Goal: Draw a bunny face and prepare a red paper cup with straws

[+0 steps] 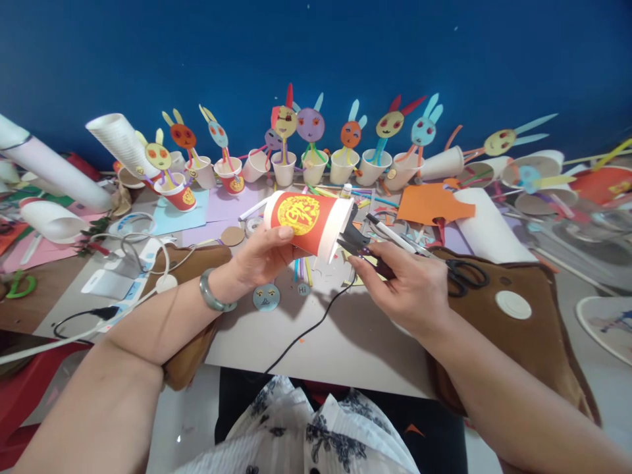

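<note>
My left hand [264,257] is wrapped round a red and white paper cup [316,220] with a yellow print. The cup lies on its side in the air, its mouth facing right. My right hand [407,280] grips a black glue gun [353,234], whose front end is at the cup's mouth; its tip is hidden. A black cord [316,326] runs down from it across the table. Below the cup lie a blue paper face [266,297] and a small round "Hi" paper [303,289].
Several paper cups with rabbit-faced figures, such as a purple one [311,125], stand along the blue wall [316,52]. Black-handled scissors [467,276] rest on a brown cushion [513,349] at right. White cables [168,263] and a power strip [133,289] lie at left.
</note>
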### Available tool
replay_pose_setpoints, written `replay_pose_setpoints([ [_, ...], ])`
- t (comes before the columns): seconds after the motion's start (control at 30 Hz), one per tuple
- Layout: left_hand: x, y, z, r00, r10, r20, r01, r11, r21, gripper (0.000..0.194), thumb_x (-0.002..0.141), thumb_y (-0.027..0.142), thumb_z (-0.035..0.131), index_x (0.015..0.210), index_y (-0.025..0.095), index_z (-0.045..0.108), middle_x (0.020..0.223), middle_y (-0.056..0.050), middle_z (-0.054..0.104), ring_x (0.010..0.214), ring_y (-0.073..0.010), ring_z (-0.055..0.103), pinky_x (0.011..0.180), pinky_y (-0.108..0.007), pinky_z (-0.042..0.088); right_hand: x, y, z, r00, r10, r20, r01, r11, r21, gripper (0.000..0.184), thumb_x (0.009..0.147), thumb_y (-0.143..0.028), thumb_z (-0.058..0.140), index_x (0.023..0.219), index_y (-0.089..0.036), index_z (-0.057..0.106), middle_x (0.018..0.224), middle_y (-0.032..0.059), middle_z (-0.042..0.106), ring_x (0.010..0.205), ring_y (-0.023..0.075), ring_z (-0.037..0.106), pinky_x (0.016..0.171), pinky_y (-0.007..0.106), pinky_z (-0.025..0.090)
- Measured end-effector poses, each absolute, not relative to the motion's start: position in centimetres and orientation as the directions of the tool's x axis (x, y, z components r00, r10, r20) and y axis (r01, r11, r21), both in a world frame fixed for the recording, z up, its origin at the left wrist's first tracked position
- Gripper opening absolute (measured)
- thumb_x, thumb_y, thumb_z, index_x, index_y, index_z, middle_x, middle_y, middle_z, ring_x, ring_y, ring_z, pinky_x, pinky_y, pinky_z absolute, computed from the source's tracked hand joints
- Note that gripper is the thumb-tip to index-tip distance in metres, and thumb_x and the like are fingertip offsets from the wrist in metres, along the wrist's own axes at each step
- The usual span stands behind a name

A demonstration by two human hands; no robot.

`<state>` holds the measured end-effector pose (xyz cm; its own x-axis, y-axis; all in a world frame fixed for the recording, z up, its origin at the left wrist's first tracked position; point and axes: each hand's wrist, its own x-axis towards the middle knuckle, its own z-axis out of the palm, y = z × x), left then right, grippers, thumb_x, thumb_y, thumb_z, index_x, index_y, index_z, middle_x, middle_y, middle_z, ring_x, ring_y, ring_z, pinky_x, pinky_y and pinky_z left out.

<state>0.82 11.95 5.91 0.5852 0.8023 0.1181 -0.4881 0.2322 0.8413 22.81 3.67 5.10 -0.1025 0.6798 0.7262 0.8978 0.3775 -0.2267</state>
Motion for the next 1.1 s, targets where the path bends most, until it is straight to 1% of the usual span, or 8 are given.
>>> replay_pose_setpoints([
  [0.13, 0.9, 11.9, 5.9, 0.584, 0.801, 0.132, -0.471, 0.201, 0.859, 0.070, 0.073, 0.047, 0.081, 0.135, 0.023, 0.058, 0.112, -0.007, 0.076, 0.115, -0.0310, 0.070, 0.092, -0.038, 0.062, 22.9, 3.6, 5.3, -0.120, 0.684, 0.719, 0.925, 0.341, -0.170, 0.028, 0.095, -0.042, 0.062, 0.084, -0.017, 0.070, 0.053, -0.0020, 0.062, 0.045, 0.0101, 0.054, 0.049, 0.024, 0.034],
  [0.27, 1.0, 11.7, 5.8, 0.574, 0.807, 0.138, -0.462, 0.180, 0.868, 0.070, 0.071, 0.047, 0.083, 0.133, 0.023, 0.060, 0.110, -0.007, 0.077, 0.113, -0.0323, 0.071, 0.097, -0.043, 0.061, 22.9, 3.4, 5.4, -0.144, 0.674, 0.725, 0.942, 0.317, -0.108, 0.028, 0.096, -0.041, 0.061, 0.084, -0.017, 0.070, 0.055, -0.0015, 0.065, 0.046, 0.0106, 0.056, 0.048, 0.025, 0.030],
  [0.37, 1.0, 11.6, 5.6, 0.573, 0.804, 0.158, -0.469, 0.163, 0.868, 0.068, 0.072, 0.045, 0.083, 0.132, 0.024, 0.060, 0.108, -0.007, 0.077, 0.112, -0.0313, 0.072, 0.096, -0.042, 0.061, 22.8, 3.3, 5.7, -0.170, 0.658, 0.733, 0.953, 0.300, -0.048, 0.026, 0.095, -0.040, 0.063, 0.083, -0.017, 0.069, 0.054, -0.0017, 0.064, 0.048, 0.0115, 0.059, 0.047, 0.026, 0.028],
  [0.53, 0.9, 11.5, 5.3, 0.542, 0.816, 0.201, -0.472, 0.098, 0.876, 0.062, 0.073, 0.045, 0.083, 0.128, 0.024, 0.063, 0.108, -0.007, 0.077, 0.117, -0.0309, 0.070, 0.098, -0.040, 0.060, 22.5, 3.0, 6.2, -0.209, 0.627, 0.750, 0.960, 0.277, 0.035, 0.025, 0.094, -0.037, 0.065, 0.081, -0.016, 0.068, 0.054, -0.0014, 0.064, 0.048, 0.0119, 0.059, 0.047, 0.026, 0.028],
  [0.63, 0.9, 11.5, 5.4, 0.561, 0.801, 0.211, -0.469, 0.097, 0.878, 0.059, 0.072, 0.045, 0.083, 0.124, 0.023, 0.065, 0.106, -0.007, 0.078, 0.117, -0.0310, 0.070, 0.100, -0.040, 0.059, 22.3, 2.9, 6.3, -0.212, 0.613, 0.761, 0.963, 0.262, 0.058, 0.025, 0.094, -0.036, 0.064, 0.081, -0.016, 0.068, 0.054, -0.0014, 0.064, 0.047, 0.0117, 0.059, 0.047, 0.026, 0.028],
  [0.8, 1.0, 11.4, 5.5, 0.591, 0.781, 0.199, -0.448, 0.113, 0.887, 0.064, 0.072, 0.049, 0.082, 0.127, 0.022, 0.064, 0.107, -0.009, 0.077, 0.123, -0.0333, 0.067, 0.106, -0.046, 0.055, 22.2, 2.8, 6.4, -0.211, 0.614, 0.760, 0.969, 0.233, 0.081, 0.025, 0.094, -0.038, 0.064, 0.082, -0.016, 0.069, 0.054, -0.0015, 0.064, 0.046, 0.0111, 0.055, 0.048, 0.026, 0.028],
  [0.97, 0.8, 11.4, 5.3, 0.592, 0.782, 0.197, -0.447, 0.115, 0.887, 0.057, 0.072, 0.047, 0.082, 0.121, 0.022, 0.066, 0.106, -0.008, 0.078, 0.124, -0.0334, 0.066, 0.109, -0.046, 0.054, 22.2, 2.6, 6.4, -0.233, 0.615, 0.753, 0.968, 0.222, 0.118, 0.027, 0.095, -0.039, 0.063, 0.080, -0.017, 0.069, 0.057, 0.0001, 0.065, 0.050, 0.0113, 0.054, 0.052, 0.027, 0.029],
  [1.1, 0.7, 11.4, 5.1, 0.587, 0.790, 0.178, -0.448, 0.134, 0.884, 0.063, 0.072, 0.047, 0.082, 0.127, 0.024, 0.063, 0.106, -0.008, 0.078, 0.122, -0.0326, 0.067, 0.107, -0.045, 0.055, 22.2, 2.4, 6.5, -0.241, 0.618, 0.748, 0.966, 0.223, 0.128, 0.027, 0.094, -0.039, 0.064, 0.078, -0.017, 0.069, 0.057, 0.0008, 0.064, 0.051, 0.0120, 0.052, 0.054, 0.028, 0.029],
])
